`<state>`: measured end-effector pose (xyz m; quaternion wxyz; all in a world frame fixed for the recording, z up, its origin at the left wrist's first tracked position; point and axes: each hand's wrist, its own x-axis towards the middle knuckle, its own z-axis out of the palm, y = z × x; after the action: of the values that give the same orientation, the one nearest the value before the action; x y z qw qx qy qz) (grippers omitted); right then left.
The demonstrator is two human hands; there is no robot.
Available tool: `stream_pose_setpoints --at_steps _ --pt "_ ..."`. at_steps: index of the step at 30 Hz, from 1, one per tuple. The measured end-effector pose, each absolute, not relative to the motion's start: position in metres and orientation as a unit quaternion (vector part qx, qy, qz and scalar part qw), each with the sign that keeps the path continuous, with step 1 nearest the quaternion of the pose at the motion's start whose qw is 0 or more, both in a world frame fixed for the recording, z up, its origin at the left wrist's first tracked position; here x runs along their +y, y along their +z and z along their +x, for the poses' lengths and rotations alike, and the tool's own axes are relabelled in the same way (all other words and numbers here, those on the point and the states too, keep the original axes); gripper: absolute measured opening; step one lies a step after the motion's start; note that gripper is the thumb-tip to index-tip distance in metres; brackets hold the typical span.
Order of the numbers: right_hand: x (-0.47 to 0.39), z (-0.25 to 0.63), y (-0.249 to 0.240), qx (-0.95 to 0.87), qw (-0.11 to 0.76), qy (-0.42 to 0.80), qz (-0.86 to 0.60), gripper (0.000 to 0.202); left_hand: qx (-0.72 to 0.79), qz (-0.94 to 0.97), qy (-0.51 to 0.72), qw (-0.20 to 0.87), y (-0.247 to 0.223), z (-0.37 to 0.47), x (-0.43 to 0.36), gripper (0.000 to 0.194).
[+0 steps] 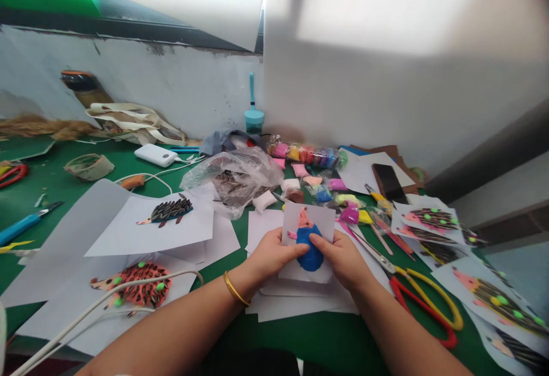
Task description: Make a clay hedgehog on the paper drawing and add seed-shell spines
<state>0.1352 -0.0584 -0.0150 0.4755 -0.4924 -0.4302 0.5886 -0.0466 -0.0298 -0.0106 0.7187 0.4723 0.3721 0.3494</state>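
Note:
Between my two hands is a white paper card (288,267) with a clay hedgehog on it: a pink head (304,219) and a blue clay body (309,259). My left hand (274,253) grips the card's left edge, its thumb lying on the blue clay. Along the right edge my right hand (343,253) holds the same card, that thumb also pressed on the blue clay. The fingers behind the card are hidden. White paper sheets (274,304) lie stacked beneath.
Scissors (390,267) with red and yellow handles lie right of my hands. Farther back are clay packets (349,213) and a plastic bag of seeds (234,179). Seeded hedgehog cards (171,210) lie at left, others (433,219) at right. A white cable (86,319) crosses the left; a knife (26,224) lies beyond.

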Motion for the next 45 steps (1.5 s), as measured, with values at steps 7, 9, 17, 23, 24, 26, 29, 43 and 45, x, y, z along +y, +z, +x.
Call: stream_pose_setpoints --at_steps 7,9,17,23,24,26,29,43,45 --pt "-0.047 0.151 -0.010 -0.418 0.512 0.590 -0.463 0.036 0.374 0.398 0.428 0.720 -0.002 -0.048 -0.026 0.049" --pt "-0.043 0.163 -0.011 -0.378 0.556 0.553 -0.491 0.034 0.402 0.417 0.449 0.681 -0.002 -0.050 -0.023 0.046" --pt "-0.038 0.186 -0.010 -0.541 0.344 0.490 -0.590 0.033 0.466 0.457 0.578 0.490 -0.008 -0.060 -0.011 0.034" --pt "-0.037 0.180 -0.013 -0.607 0.326 0.353 -0.633 0.039 0.466 0.549 0.523 0.456 -0.003 -0.062 -0.013 0.029" --pt "-0.037 0.181 -0.014 -0.601 0.339 0.354 -0.631 0.039 0.457 0.591 0.503 0.435 -0.002 -0.062 -0.015 0.026" --pt "-0.036 0.183 -0.017 -0.594 0.359 0.355 -0.626 0.039 0.422 0.701 0.439 0.371 0.000 -0.060 -0.019 0.019" --pt "-0.034 0.185 -0.023 -0.616 0.369 0.325 -0.615 0.036 0.337 0.850 0.315 0.254 -0.002 -0.056 -0.030 0.020" --pt "-0.038 0.180 -0.015 -0.714 0.204 0.268 -0.614 0.018 0.248 0.944 0.170 0.135 -0.021 -0.044 -0.045 0.057" --pt "-0.037 0.180 -0.016 -0.714 0.198 0.266 -0.617 0.018 0.254 0.944 0.172 0.123 -0.019 -0.043 -0.046 0.062"
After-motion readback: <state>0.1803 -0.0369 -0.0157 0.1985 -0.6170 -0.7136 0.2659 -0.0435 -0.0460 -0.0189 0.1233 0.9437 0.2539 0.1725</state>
